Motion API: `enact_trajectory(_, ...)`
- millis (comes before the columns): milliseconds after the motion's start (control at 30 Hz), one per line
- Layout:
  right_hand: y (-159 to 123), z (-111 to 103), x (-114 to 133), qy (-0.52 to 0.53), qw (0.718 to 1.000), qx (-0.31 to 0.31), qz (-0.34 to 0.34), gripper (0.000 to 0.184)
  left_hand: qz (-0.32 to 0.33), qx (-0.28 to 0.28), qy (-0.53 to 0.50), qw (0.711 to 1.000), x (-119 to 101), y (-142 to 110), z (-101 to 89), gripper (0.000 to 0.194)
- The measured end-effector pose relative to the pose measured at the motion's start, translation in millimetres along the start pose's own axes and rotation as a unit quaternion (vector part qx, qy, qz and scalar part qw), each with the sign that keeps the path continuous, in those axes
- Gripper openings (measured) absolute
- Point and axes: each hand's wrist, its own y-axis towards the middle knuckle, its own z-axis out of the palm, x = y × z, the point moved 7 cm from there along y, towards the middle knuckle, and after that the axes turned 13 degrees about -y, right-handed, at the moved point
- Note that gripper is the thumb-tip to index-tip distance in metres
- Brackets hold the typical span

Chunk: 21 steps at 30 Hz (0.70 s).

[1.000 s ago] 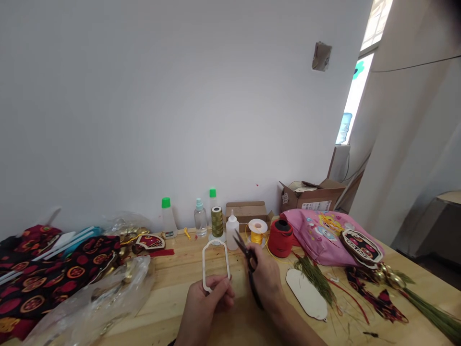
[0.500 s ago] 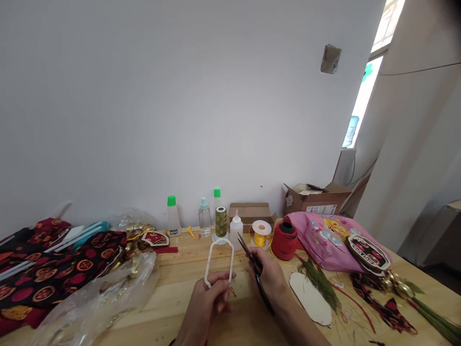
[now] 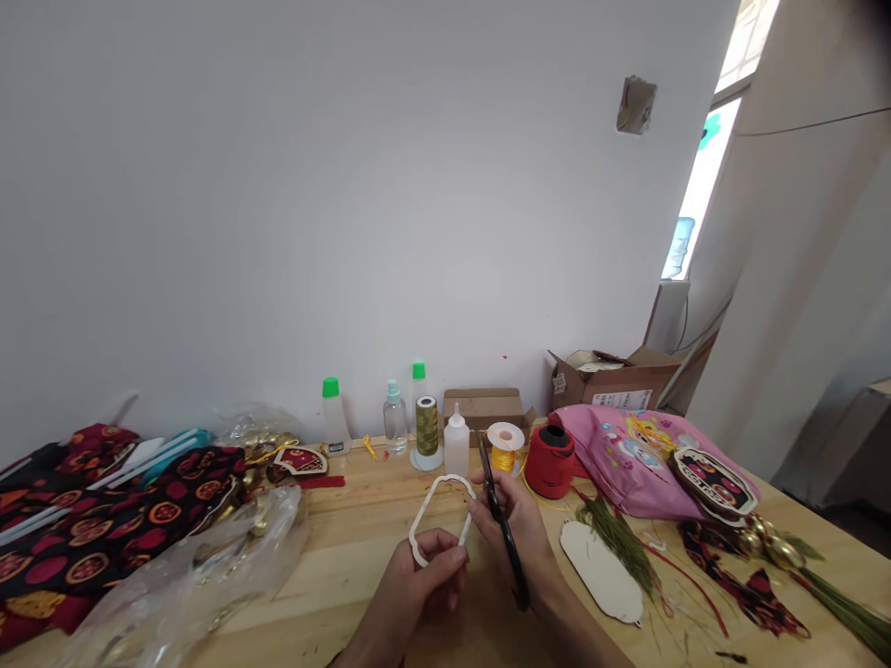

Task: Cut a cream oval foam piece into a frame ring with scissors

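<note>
Between the thumb and fingers of my left hand is the lower end of a thin white frame, an elongated open ring tilted to the right. My right hand is wrapped round a pair of dark scissors, whose blades point up and away from me. The right thumb and fingertips are close to the frame's right side; whether they touch it I cannot tell. To the right of that hand, a cream oval panel lies flat, partly under a green tassel.
Behind my hands stand a white squeeze bottle, a green thread cone, a yellow cord spool and a red thread cone. Patterned fabric and a clear plastic bag cover the left. A pink bag lies right.
The white frame has tilted to the right and come down slightly. My right hand has turned the scissors more upright, and its fingertips have come close to the frame's side.
</note>
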Motion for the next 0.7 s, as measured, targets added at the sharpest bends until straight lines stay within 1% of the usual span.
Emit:
enact_trajectory(100,0,2,-1,-0.014,1.0,0.001,-0.017,0.026,-0.046,0.022,-0.062,0.997,6,-2,5.4,0.016)
enact_trajectory(167,-1,4,-2,-0.025,0.999,0.005,-0.028,0.024,-0.059,0.028,-0.061,0.996,8,-3,7.3,0.016)
enact_trajectory(233,-1,5,-3,-0.047,0.998,0.018,-0.042,0.022,-0.047,0.034,-0.042,0.997,5,-3,8.3,0.018)
enact_trajectory(300,-2,4,-1,-0.112,0.991,0.028,-0.071,0.021,-0.014,0.024,-0.032,0.999,0,-1,5.8,0.02)
enact_trajectory(333,-2,2,1,-0.158,0.983,0.026,-0.088,0.021,0.006,0.01,-0.033,0.999,-3,0,2.9,0.021)
enact_trajectory(400,-3,-3,2,-0.257,0.959,0.013,-0.117,0.022,0.041,-0.03,-0.042,0.998,-10,2,-5.0,0.023)
enact_trajectory(467,-4,-6,0,-0.334,0.934,0.005,-0.125,0.025,0.059,-0.063,-0.05,0.995,-14,3,-11.9,0.027)
enact_trajectory(500,-5,-6,-3,-0.365,0.923,0.01,-0.123,0.027,0.064,-0.07,-0.054,0.994,-15,3,-13.7,0.028)
enact_trajectory(600,-9,1,-9,-0.431,0.895,0.043,-0.111,0.03,0.071,-0.075,-0.068,0.992,-17,2,-16.0,0.028)
enact_trajectory(700,-14,10,-9,-0.455,0.882,0.075,-0.098,0.028,0.068,-0.08,-0.083,0.991,-16,1,-16.2,0.026)
